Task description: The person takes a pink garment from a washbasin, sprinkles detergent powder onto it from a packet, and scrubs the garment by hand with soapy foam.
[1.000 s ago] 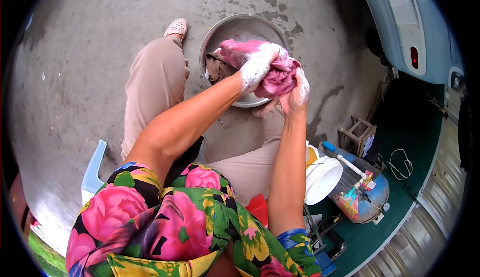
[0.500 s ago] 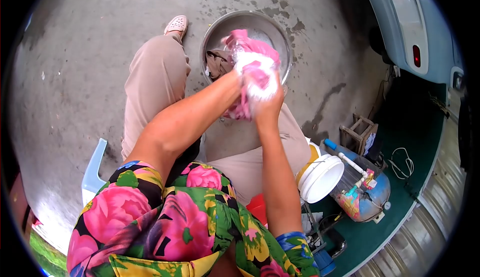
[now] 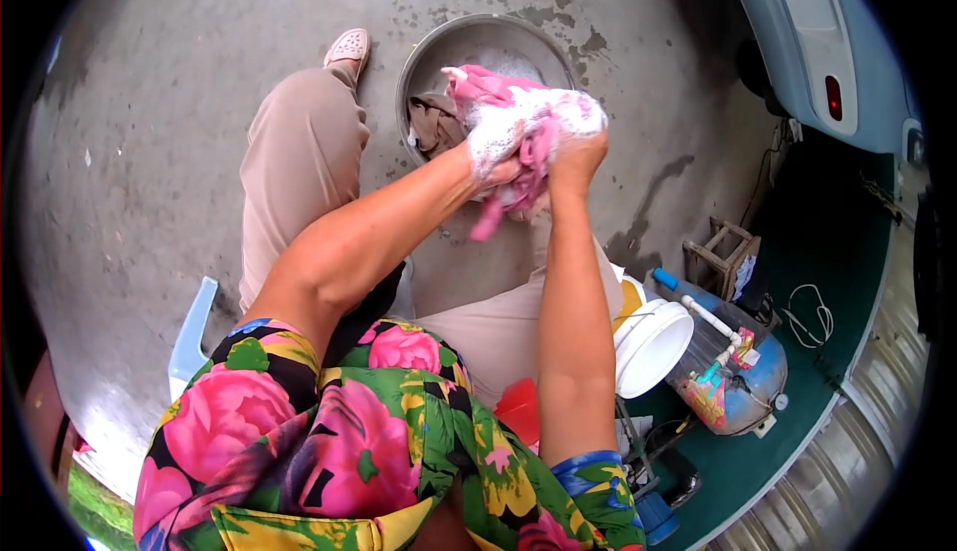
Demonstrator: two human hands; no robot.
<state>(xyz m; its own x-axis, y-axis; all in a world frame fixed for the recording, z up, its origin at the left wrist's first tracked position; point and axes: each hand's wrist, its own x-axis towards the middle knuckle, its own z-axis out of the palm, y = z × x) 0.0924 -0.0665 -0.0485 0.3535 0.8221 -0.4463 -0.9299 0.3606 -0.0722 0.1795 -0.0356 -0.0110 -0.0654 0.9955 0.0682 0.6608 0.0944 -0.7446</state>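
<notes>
A wet pink cloth [image 3: 536,147], bunched and covered in white suds, is gripped between my two hands over a round metal basin [image 3: 407,75]. My left hand [image 3: 498,147] is foamy and closed on the cloth's left side. On the right, my right hand [image 3: 580,142] is wrapped round it, its back thick with lather. One end of the cloth hangs below my hands, and another part lies toward the basin's far side. A brown cloth [image 3: 436,125] rests inside the basin at the left. Suds hide some of my fingers.
A white bucket [image 3: 653,347] and a blue tank with pipes [image 3: 743,387] stand at my right. Behind them is a small wooden stool [image 3: 720,257]. A pale blue vehicle [image 3: 847,73] is at the upper right. Wet patches mark the concrete floor [image 3: 179,152].
My hands have moved apart, the right one going outward to the right. The pink cloth is stretched more between them and is less blurred.
</notes>
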